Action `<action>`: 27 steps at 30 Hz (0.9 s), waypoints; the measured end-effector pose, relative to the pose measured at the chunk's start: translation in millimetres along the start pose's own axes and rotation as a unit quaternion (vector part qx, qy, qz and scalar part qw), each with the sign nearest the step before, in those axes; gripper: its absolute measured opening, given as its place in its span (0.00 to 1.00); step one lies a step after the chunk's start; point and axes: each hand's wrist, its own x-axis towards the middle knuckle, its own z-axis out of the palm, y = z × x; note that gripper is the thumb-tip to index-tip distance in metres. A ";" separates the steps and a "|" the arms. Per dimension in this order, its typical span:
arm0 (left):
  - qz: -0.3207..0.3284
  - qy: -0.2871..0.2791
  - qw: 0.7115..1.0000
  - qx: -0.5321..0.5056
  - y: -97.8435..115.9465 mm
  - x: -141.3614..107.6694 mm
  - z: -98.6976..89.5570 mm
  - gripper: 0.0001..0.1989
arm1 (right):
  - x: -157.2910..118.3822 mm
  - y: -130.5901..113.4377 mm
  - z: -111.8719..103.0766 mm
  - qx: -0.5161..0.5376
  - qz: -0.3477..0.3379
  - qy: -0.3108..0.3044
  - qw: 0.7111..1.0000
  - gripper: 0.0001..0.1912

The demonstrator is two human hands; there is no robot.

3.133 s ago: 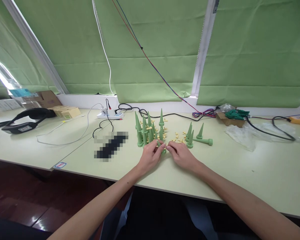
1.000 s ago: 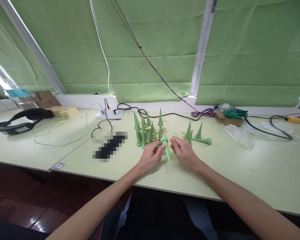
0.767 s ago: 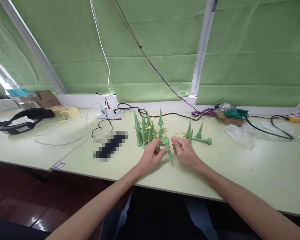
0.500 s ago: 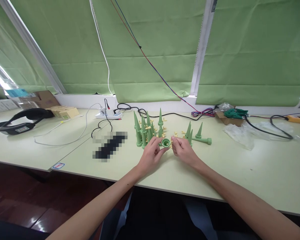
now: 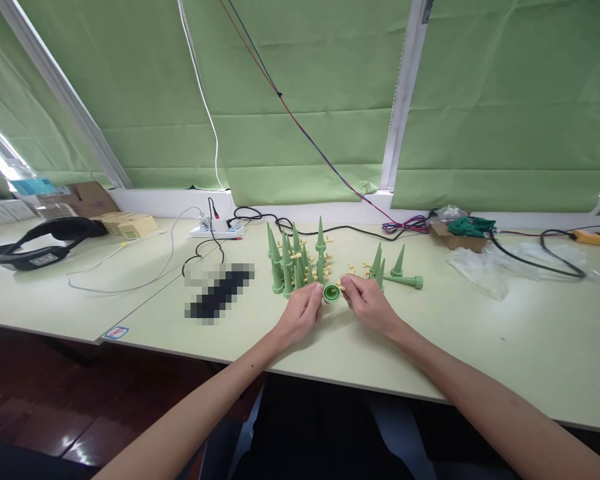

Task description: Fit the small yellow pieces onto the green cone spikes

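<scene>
Between my two hands is a green plant-watering spike (image 5: 331,294), its round open end facing me. My left hand (image 5: 300,312) closes on its left side, thumb and fingers at the rim. Close against the opposite side, my right hand (image 5: 369,305) pinches a small yellow valve (image 5: 343,289), mostly hidden by the fingers. Whether the valve is joined to the spike I cannot tell. Just beyond my left hand stands a group of green spikes (image 5: 276,270) with yellow valves on them. Several more stand past my right hand, and one spike (image 5: 405,281) lies on its side.
Loose yellow valves (image 5: 351,268) lie beyond my hands. A pixelated dark object (image 5: 220,293) is to the left, with a power strip (image 5: 217,230) and cables behind. At right are a small carton (image 5: 457,238) and clear plastic bags (image 5: 477,270). A black headset (image 5: 50,243) lies far left.
My left thumb and fingers have drawn together at the spike's left side, where they spread around its rim before. The spike's open end sits slightly lower. My right hand keeps its pinch.
</scene>
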 end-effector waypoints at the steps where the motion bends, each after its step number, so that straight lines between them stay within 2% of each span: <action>1: 0.005 -0.005 1.000 0.004 0.5 -0.1 -0.6 0.26 | 0.0 0.1 0.0 0.000 0.001 -0.002 1.000 0.21; 8: 0.060 -0.013 0.996 0.059 8.2 0.7 -5.6 0.22 | 0.3 1.9 -1.0 -0.010 0.013 -0.004 1.000 0.23; 14: 0.103 -0.011 0.987 0.125 7.9 -1.2 -2.7 0.11 | 1.4 5.5 0.2 0.000 0.063 0.004 0.998 0.27; 23: 0.149 -0.017 0.968 0.201 4.2 -3.0 2.4 0.22 | 6.8 14.0 2.3 -0.023 0.097 -0.004 0.995 0.28; 25: 0.141 -0.007 0.970 0.197 5.4 -2.3 3.6 0.21 | 7.4 14.8 3.5 -0.015 0.106 0.003 0.994 0.29; 27: 0.129 0.004 0.974 0.185 6.2 -1.4 4.7 0.16 | 7.5 14.0 4.8 -0.005 0.111 0.014 0.994 0.29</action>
